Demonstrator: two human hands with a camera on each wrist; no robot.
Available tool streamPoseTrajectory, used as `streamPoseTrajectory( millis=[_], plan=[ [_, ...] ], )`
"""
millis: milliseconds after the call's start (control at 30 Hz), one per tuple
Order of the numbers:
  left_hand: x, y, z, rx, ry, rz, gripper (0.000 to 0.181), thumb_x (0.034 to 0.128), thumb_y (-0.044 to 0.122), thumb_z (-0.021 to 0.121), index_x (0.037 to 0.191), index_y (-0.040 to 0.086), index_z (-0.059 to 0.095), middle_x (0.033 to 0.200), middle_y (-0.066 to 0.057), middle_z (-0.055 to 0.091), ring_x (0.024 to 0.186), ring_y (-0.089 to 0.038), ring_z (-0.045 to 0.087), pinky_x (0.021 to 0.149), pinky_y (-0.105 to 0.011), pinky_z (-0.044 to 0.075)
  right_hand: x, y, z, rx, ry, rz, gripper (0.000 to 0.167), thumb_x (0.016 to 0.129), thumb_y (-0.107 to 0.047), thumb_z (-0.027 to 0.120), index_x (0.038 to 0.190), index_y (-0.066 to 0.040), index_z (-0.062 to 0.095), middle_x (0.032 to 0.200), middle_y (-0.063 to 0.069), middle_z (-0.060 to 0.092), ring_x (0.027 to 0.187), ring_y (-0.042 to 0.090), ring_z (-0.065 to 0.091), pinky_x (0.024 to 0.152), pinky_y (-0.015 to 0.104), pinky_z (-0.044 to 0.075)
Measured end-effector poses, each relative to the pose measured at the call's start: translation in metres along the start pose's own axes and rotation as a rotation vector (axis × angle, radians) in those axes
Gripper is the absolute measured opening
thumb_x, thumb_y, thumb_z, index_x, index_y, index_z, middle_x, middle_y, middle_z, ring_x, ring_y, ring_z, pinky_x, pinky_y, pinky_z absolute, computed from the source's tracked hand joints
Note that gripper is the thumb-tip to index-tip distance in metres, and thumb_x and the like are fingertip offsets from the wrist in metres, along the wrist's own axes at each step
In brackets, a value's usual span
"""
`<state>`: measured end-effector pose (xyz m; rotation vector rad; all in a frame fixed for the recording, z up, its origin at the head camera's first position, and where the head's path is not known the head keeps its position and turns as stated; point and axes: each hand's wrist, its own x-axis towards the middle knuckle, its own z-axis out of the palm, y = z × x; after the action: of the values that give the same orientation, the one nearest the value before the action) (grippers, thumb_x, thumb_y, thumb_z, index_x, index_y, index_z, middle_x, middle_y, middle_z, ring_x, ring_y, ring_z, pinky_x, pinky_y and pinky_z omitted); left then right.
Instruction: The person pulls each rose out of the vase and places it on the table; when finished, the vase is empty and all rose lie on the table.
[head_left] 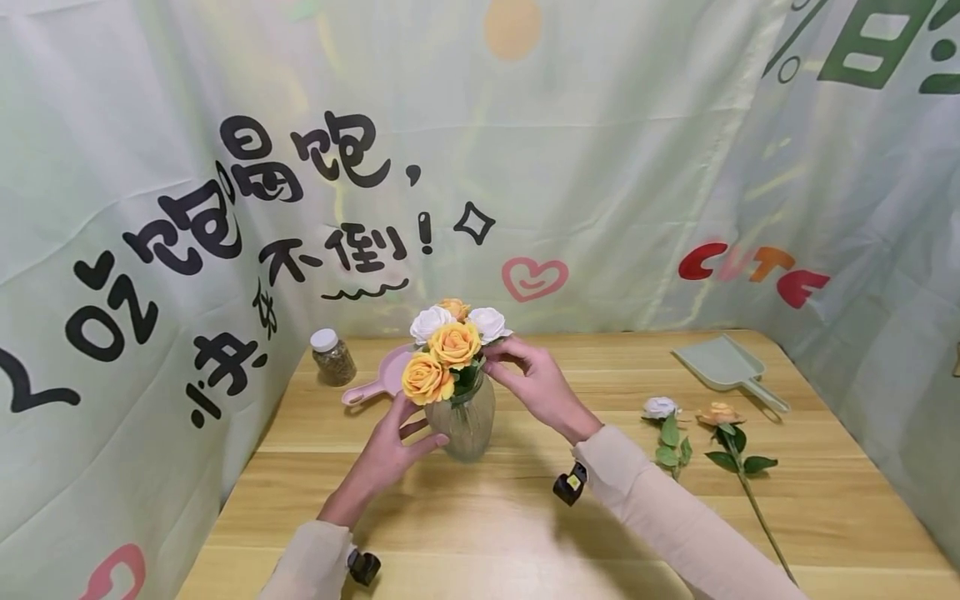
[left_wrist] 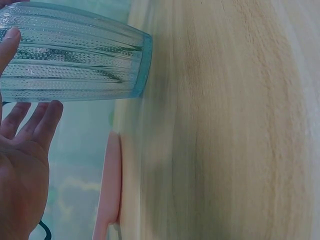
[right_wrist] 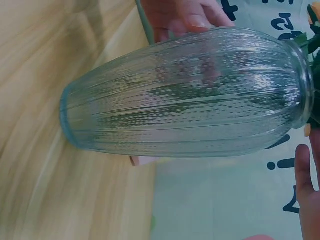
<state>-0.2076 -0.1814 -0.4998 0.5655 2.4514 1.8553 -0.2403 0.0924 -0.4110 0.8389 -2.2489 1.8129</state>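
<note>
A clear ribbed glass vase (head_left: 467,425) stands upright on the wooden table, holding a bunch of yellow roses (head_left: 454,344) and white roses (head_left: 487,324). My left hand (head_left: 390,446) holds the vase from its left side; in the left wrist view its thumb (left_wrist: 9,45) lies across the glass and the fingertips (left_wrist: 54,110) meet the other side. At the right of the bouquet, my right hand (head_left: 536,383) reaches to a white rose near the vase mouth. Its thumb (right_wrist: 303,167) looks straight in the right wrist view, while some fingertips are hidden by the blooms.
Behind the vase lies a pink dustpan (head_left: 392,375), beside a white-lidded jar (head_left: 333,358). On the right side are a loose white rose (head_left: 661,408), a loose yellow rose (head_left: 722,414) and a pale green dustpan (head_left: 723,363). Printed cloth (head_left: 600,167) hangs around the table.
</note>
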Motion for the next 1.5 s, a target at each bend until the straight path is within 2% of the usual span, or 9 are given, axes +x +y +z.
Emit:
streamPoseTrajectory(
  millis=[233,567,767,900,1000,1100,1267,1400,1500],
  plan=[
    [-0.001,0.001,0.000,0.004,0.004,-0.005,0.095,0.0966,0.018,0.086,0.171,0.026,0.028,0.175,-0.010,0.038,0.157,-0.042,0.043,0.124,-0.057,0.050,0.005,-0.009,0.001,0.072,0.064,-0.042,0.015,0.105,0.002,0.069,0.117,0.003,0.076,0.123,0.020,0.073,0.114,0.018,0.072,0.101,0.028,0.065],
    [-0.001,0.000,0.000,0.005,0.000,-0.008,0.094,0.0970,0.020,0.086,0.171,0.026,0.028,0.173,-0.009,0.040,0.156,-0.041,0.045,0.124,-0.056,0.051,0.012,-0.026,-0.002,0.115,0.182,-0.118,0.020,0.101,0.007,0.069,0.121,0.004,0.071,0.125,0.022,0.069,0.115,0.014,0.071,0.097,0.029,0.068],
    [-0.001,-0.001,0.000,0.010,0.008,0.002,0.090,0.0966,0.020,0.086,0.169,0.024,0.032,0.173,-0.010,0.041,0.156,-0.041,0.046,0.123,-0.054,0.052,0.017,-0.033,-0.010,0.117,0.279,-0.147,0.021,0.099,0.013,0.065,0.119,0.008,0.066,0.124,0.028,0.070,0.106,0.009,0.073,0.093,0.023,0.066],
    [-0.001,-0.003,0.000,0.013,0.011,0.008,0.090,0.0968,0.019,0.086,0.169,0.024,0.032,0.172,-0.010,0.042,0.155,-0.040,0.046,0.123,-0.053,0.053,0.020,-0.039,-0.018,0.111,0.344,-0.168,0.021,0.099,0.013,0.066,0.120,0.012,0.065,0.129,0.030,0.071,0.107,0.007,0.074,0.095,0.024,0.067],
    [-0.001,-0.004,0.000,0.014,0.014,0.011,0.093,0.0965,0.018,0.086,0.170,0.026,0.030,0.171,-0.010,0.043,0.155,-0.040,0.047,0.122,-0.052,0.053,0.023,-0.045,-0.025,0.112,0.386,-0.179,0.026,0.100,0.011,0.068,0.125,0.013,0.064,0.132,0.026,0.070,0.110,0.007,0.075,0.097,0.028,0.068],
    [-0.001,-0.003,0.000,0.016,0.016,0.017,0.094,0.0964,0.017,0.086,0.171,0.028,0.029,0.171,-0.011,0.044,0.154,-0.041,0.047,0.121,-0.053,0.054,0.025,-0.053,-0.035,0.137,0.424,-0.188,0.031,0.100,0.010,0.069,0.130,0.011,0.064,0.133,0.014,0.074,0.111,0.010,0.075,0.101,0.030,0.067],
    [-0.001,-0.002,0.001,0.015,0.008,0.022,0.093,0.0969,0.019,0.086,0.171,0.029,0.029,0.172,-0.011,0.043,0.154,-0.042,0.047,0.122,-0.055,0.053,0.027,-0.066,-0.059,0.209,0.500,-0.222,0.035,0.100,0.011,0.069,0.133,0.001,0.068,0.127,-0.004,0.078,0.107,0.013,0.075,0.099,0.029,0.067],
    [-0.001,-0.004,0.001,0.004,0.006,0.010,0.095,0.0963,0.020,0.086,0.171,0.031,0.028,0.172,-0.009,0.042,0.155,-0.040,0.046,0.122,-0.056,0.053,0.023,-0.073,-0.082,0.222,0.553,-0.253,0.035,0.100,0.010,0.069,0.132,-0.005,0.072,0.130,0.001,0.078,0.102,0.013,0.075,0.092,0.025,0.068],
    [-0.001,-0.006,0.001,0.001,0.011,0.008,0.096,0.0960,0.019,0.087,0.171,0.031,0.028,0.173,-0.009,0.042,0.156,-0.040,0.046,0.122,-0.055,0.052,0.015,-0.074,-0.098,0.210,0.565,-0.237,0.034,0.102,0.007,0.068,0.133,-0.004,0.072,0.134,0.005,0.076,0.105,0.016,0.075,0.089,0.025,0.069]
  ],
)
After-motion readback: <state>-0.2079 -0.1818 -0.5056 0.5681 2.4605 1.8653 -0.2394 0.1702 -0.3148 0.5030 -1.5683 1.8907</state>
